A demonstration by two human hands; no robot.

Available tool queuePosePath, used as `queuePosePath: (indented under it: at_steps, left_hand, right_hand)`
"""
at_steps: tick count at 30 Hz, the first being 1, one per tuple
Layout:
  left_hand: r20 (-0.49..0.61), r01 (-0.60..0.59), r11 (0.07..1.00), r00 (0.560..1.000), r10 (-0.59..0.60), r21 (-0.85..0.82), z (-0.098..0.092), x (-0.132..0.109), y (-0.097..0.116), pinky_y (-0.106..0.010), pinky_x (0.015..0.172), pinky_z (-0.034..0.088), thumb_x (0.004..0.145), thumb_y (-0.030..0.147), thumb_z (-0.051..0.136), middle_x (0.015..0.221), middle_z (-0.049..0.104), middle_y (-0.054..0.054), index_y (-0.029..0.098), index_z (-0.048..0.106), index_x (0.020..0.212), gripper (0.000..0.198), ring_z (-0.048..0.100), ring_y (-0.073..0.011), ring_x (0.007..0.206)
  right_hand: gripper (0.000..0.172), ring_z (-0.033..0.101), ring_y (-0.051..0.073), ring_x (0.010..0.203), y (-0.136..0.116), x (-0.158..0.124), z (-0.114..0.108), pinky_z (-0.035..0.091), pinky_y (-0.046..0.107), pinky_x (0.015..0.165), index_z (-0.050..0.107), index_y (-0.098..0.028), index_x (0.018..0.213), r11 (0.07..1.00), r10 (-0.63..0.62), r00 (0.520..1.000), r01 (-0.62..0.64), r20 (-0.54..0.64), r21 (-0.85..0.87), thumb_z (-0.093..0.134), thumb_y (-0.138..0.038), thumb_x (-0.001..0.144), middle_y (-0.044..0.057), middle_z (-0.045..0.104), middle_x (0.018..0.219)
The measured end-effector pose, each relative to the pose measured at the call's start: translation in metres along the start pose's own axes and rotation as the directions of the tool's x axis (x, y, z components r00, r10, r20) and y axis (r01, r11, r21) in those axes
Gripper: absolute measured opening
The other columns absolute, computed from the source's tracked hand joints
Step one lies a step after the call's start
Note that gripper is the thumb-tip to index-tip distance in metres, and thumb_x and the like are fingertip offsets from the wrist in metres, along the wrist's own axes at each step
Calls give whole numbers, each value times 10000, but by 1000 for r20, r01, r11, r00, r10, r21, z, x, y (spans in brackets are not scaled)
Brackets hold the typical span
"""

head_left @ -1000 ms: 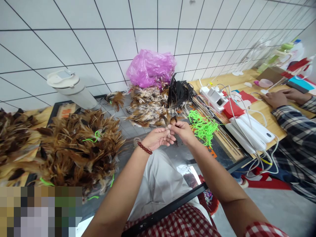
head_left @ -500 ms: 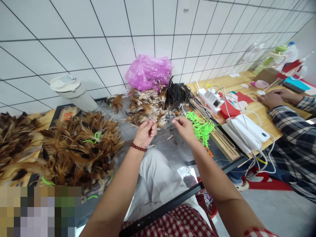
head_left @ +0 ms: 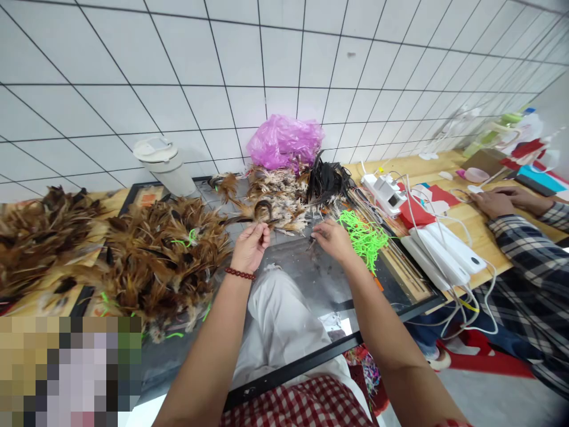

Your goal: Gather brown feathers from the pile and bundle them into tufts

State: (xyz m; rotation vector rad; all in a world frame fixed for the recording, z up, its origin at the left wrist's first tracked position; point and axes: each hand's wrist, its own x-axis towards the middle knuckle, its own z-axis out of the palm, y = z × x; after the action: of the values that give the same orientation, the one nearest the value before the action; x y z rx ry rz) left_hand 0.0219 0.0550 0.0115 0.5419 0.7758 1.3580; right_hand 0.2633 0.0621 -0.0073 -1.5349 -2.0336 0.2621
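My left hand (head_left: 251, 246), a beaded bracelet on its wrist, is closed in a pinch on brown feathers (head_left: 263, 209) that curl up above the fingertips. My right hand (head_left: 332, 240) sits a little to the right, its thumb and fingers drawn together. A small dark sliver shows at its fingertips, too small to name. Just beyond both hands lies a pile of pale and brown feathers (head_left: 280, 187), with black feathers (head_left: 326, 181) at its right. Bright green cords (head_left: 364, 237) lie in a tangle beside my right hand.
Large heaps of brown feathers (head_left: 166, 261) cover the left side. Against the tiled wall stand a white lidded cup (head_left: 166, 169) and a pink plastic bag (head_left: 287, 142). A power strip (head_left: 384, 193) and white cables lie at right, near another person's hands (head_left: 493, 201).
My left hand has shifted slightly left and down, and the feathers in it now stand out more clearly. My right hand's fingers have spread a little from their tight pinch. The view has shifted.
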Motion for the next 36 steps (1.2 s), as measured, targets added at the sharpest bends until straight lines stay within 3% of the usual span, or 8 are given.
queuePosePath:
  at_steps: [11, 14, 18, 22, 26, 29, 31, 36]
  left_hand:
    - [-21, 0, 996, 1000, -1, -85, -10, 7, -4, -138, 440, 403, 593, 241, 806, 635, 620, -2, 122, 653, 774, 265, 559, -60, 530]
    - [-35, -36, 988, 999, 31, -151, -13, 8, -2, -150, 466, 431, 565, 265, 823, 649, 628, 5, 136, 651, 773, 299, 571, -66, 543]
    - [-47, -50, 986, 998, 43, -161, -14, 7, -1, -159, 486, 446, 550, 280, 831, 658, 628, 5, 137, 649, 769, 320, 585, -77, 566]
    - [-47, -54, 984, 998, 47, -169, -14, 6, -1, -161, 491, 444, 567, 277, 822, 663, 622, 6, 136, 642, 764, 301, 579, -74, 572]
    - [-38, -63, 978, 998, 57, -200, -16, 5, 1, -164, 499, 448, 575, 263, 819, 668, 616, 9, 142, 638, 766, 289, 571, -74, 582]
    - [-26, -61, 970, 998, 56, -234, -17, 4, 2, -165, 504, 447, 604, 258, 806, 663, 603, 11, 150, 636, 764, 257, 563, -72, 593]
    - [-15, -62, 960, 998, 60, -272, -18, 4, 3, -162, 503, 440, 625, 256, 795, 654, 586, 17, 157, 632, 755, 231, 550, -68, 592]
    - [3, -78, 933, 996, 84, -352, -19, 4, 4, -159, 499, 421, 653, 252, 779, 635, 551, 29, 170, 624, 725, 189, 515, -59, 578]
  right_hand:
    - [182, 568, 186, 809, -19, 27, 27, 425, 297, 737, 685, -220, 915, 999, -41, 999, 41, -28, -9, 537, -240, 811, 68, 621, 904]
    - [134, 540, 167, 729, -17, 40, 25, 415, 287, 693, 663, -191, 746, 980, 47, 996, -30, -79, 198, 567, -280, 775, 49, 601, 784]
    - [268, 440, 112, 532, -16, 44, 24, 346, 242, 532, 587, -176, 657, 742, 242, 966, -243, 89, 625, 639, -438, 684, -16, 524, 572]
    - [332, 392, 88, 487, -15, 38, 26, 298, 222, 496, 527, -178, 614, 623, 284, 940, -330, 189, 709, 682, -471, 626, -39, 487, 514]
    - [293, 427, 103, 519, -6, 34, 29, 349, 234, 529, 551, -181, 695, 702, 300, 946, -308, 125, 642, 632, -461, 678, -28, 524, 591]
    - [295, 503, 141, 636, -7, 30, 28, 429, 285, 643, 594, -175, 913, 879, 314, 938, -230, -144, 419, 591, -409, 734, 38, 596, 818]
    - [275, 537, 178, 782, -15, 26, 27, 439, 320, 751, 598, -187, 1006, 970, 185, 937, -125, -297, 210, 556, -342, 783, 79, 586, 953]
    - [204, 518, 207, 894, -43, 15, 27, 380, 336, 808, 657, -220, 955, 989, -139, 977, 130, -160, -66, 482, -256, 857, 70, 579, 890]
